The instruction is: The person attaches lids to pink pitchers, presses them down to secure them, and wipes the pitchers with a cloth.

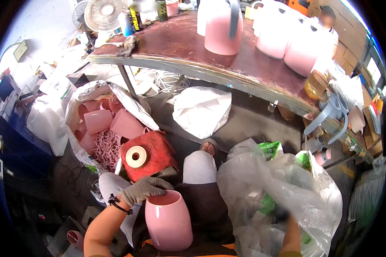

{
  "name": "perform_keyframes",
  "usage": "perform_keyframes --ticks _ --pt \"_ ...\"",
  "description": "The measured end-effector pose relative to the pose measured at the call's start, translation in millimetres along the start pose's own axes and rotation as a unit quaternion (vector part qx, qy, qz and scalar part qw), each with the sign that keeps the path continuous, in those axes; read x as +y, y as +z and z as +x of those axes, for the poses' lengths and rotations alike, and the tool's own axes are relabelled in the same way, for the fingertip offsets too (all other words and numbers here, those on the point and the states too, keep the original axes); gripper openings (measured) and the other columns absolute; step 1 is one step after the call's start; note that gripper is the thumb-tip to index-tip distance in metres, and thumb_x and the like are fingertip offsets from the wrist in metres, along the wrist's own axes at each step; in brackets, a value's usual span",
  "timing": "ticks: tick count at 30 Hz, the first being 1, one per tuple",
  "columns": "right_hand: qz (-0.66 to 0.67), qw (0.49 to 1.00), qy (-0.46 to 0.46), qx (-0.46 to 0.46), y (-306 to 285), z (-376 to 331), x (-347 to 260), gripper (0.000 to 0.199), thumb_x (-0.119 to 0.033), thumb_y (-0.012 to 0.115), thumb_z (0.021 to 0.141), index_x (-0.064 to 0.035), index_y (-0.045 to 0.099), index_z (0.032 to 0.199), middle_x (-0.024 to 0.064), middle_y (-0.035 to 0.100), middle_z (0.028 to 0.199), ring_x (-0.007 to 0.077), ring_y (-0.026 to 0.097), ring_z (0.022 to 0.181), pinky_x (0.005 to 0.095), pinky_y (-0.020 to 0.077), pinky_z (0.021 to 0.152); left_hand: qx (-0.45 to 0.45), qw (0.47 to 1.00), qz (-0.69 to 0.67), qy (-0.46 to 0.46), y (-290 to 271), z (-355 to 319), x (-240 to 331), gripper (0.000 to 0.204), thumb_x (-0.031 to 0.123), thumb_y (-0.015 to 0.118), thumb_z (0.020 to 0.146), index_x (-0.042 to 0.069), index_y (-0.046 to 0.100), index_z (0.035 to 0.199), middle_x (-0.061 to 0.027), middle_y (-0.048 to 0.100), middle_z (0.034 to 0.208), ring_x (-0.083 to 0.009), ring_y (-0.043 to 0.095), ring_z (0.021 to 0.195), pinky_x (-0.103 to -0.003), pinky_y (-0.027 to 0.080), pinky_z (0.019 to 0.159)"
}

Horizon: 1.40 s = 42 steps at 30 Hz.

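A pink vessel (169, 220) stands upright on the person's lap, the gloved left hand (145, 189) clamped on its open rim. The right hand (282, 213) is buried in a clear plastic bag (287, 188); its grip cannot be told. 1 red bundle (152, 156) lies just beyond.

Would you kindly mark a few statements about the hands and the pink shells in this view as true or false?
1. The left hand wears a grey glove and grips the rim of a pink shell. True.
2. The right hand rests on the table. False: it reaches into a clear plastic bag.
3. A tape roll lies on a red bundle. True.
4. The sack at left holds blue shells. False: they are pink.
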State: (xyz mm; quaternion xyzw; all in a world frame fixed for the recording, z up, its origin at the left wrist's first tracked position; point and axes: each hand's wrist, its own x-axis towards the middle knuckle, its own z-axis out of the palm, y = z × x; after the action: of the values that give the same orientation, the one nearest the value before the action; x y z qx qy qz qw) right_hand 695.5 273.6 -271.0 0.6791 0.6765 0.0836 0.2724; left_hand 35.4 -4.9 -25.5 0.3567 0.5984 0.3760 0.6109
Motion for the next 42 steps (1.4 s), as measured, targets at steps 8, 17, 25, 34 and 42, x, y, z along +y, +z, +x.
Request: perform_keyframes --ticks 8,17,25,34,42 --pt "0.056 0.975 -0.157 0.145 -40 -32 -21 0.038 -0.021 0.048 0.093 -0.0103 0.053 0.129 0.0117 0.052 0.131 0.0307 0.049 0.121 0.0441 0.0379 0.100 -0.049 0.995 0.004 0.087 -6 10 -25 0.033 0.011 0.064 0.083 0.002 0.067 0.114 -0.0082 0.064 0.111 -0.0163 0.055 0.108 -0.029 0.040 0.098" --pt "0.282 0.705 -0.537 0.367 -406 -173 -166 0.020 -0.023 0.062 0.087 -0.0139 0.067 0.105 0.0038 0.067 0.100 0.0247 0.064 0.088 0.0368 0.0524 0.075 -0.122 0.901 0.240 0.340 3 18 11 0.038 0.018 0.053 0.090 0.006 0.060 0.125 -0.0130 0.057 0.130 -0.0285 0.056 0.112 -0.038 0.043 0.097" --pt "0.383 0.586 -0.700 0.140 -487 -225 -304 0.038 -0.033 0.058 0.092 -0.0093 0.058 0.121 0.0100 0.062 0.115 0.0297 0.060 0.104 0.0374 0.0495 0.086 -0.062 0.951 -0.260 0.156 22 -32 4 0.066 0.028 0.074 0.080 -0.001 0.047 0.134 -0.0093 0.055 0.130 -0.0214 0.052 0.120 -0.035 0.038 0.105" --pt "0.592 0.557 -0.562 -0.151 -358 -255 -317 0.073 -0.035 0.068 0.088 0.0018 0.035 0.141 0.0232 0.052 0.132 0.0321 0.052 0.122 0.0375 0.0399 0.102 0.027 0.937 -0.320 0.139 4 -52 -51 0.055 0.021 0.065 0.087 -0.001 0.048 0.135 -0.0080 0.056 0.129 -0.0183 0.054 0.117 -0.033 0.040 0.102" --pt "0.694 0.566 -0.433 -0.105 -407 -237 -292 0.056 -0.019 0.067 0.089 -0.0004 0.045 0.137 0.0062 0.062 0.105 0.0121 0.056 0.081 0.0259 0.0469 0.072 0.072 0.965 -0.247 0.055 -8 -48 -68 0.028 0.013 0.065 0.086 0.002 0.065 0.112 -0.0055 0.065 0.110 -0.0141 0.059 0.102 -0.029 0.045 0.094"
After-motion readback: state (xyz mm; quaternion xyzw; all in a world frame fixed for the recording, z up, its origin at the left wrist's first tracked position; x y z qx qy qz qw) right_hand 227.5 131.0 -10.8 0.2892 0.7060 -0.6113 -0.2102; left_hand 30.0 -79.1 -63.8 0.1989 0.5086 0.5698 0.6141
